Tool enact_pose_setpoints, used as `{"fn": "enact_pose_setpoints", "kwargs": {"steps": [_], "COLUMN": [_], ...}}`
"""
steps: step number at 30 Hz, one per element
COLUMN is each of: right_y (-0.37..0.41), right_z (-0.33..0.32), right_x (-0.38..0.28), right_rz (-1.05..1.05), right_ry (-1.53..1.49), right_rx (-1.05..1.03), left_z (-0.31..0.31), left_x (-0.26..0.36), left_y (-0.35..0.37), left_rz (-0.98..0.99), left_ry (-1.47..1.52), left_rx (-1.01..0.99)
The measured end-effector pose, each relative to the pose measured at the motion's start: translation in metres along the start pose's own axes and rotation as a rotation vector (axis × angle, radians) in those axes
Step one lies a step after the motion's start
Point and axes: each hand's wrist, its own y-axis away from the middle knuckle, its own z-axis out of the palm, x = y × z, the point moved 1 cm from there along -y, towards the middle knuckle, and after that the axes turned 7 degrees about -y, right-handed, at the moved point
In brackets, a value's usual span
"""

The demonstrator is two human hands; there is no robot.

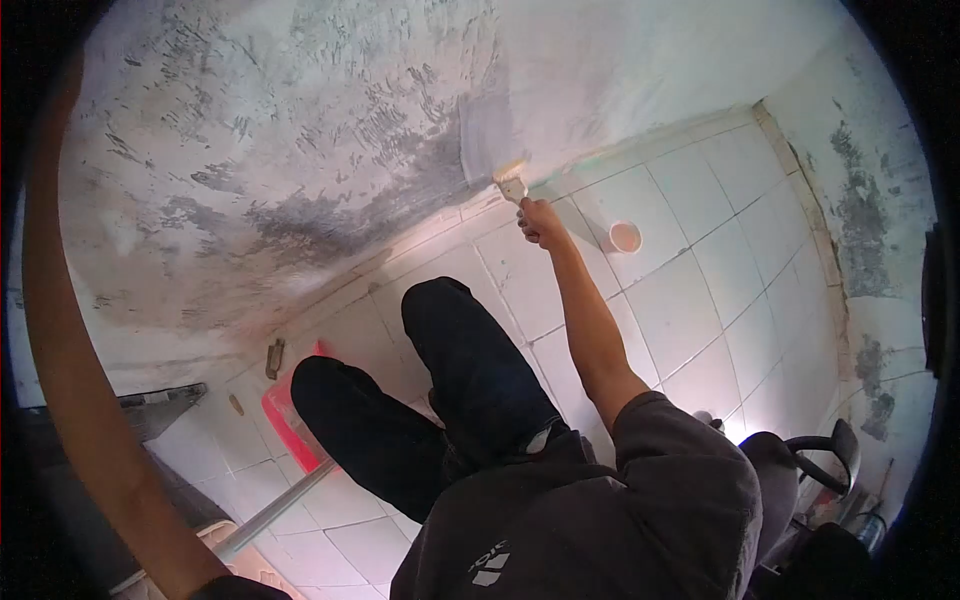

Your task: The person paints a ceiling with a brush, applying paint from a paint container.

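My right hand (541, 222) is closed around the handle of a wide, flat paintbrush (513, 188). The pale bristles are at the foot of the wall (340, 130), just above the floor tiles, where a grey damp-looking patch borders a smoother whitish area. To the right of this hand, a small white cup (625, 237) with pinkish contents stands on the floor. My left arm stretches up along the left side of the view, and its hand lies beyond the visible edge.
A pink dustpan (288, 425) with a long metal handle (278, 510) lies left of my knees on the white tiled floor (672, 300). Near it is a small brown block (274, 358). A dark flat-topped object (172, 408) stands farther left; a chair (838, 455) is at right.
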Motion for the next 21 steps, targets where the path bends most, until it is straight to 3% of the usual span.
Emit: {"fn": "enact_pose_setpoints", "kwargs": {"steps": [2,4,8,17,21], "right_y": [-0.013,-0.018,-0.004,0.011,0.003], "right_z": [-0.006,-0.01,-0.016,-0.041,-0.026], "right_x": [0.016,0.019,0.018,0.005,-0.019], "right_rz": [0.027,0.063,0.025,0.094,0.015], "right_ry": [0.018,0.039,0.054,0.01,0.047], "right_rx": [0.01,0.007,0.026,0.059,0.0], "left_z": [-0.002,0.007,0.009,0.002,-0.004], "left_x": [0.002,0.002,0.0,0.006,0.012], "left_y": [0.002,0.004,0.007,0.001,-0.002], "left_rz": [0.113,-0.175,-0.094,-0.189,-0.281], "left_ry": [-0.002,-0.023,0.0,-0.062,-0.025], "left_rx": [0.063,-0.1,-0.037,-0.129,-0.221]}}
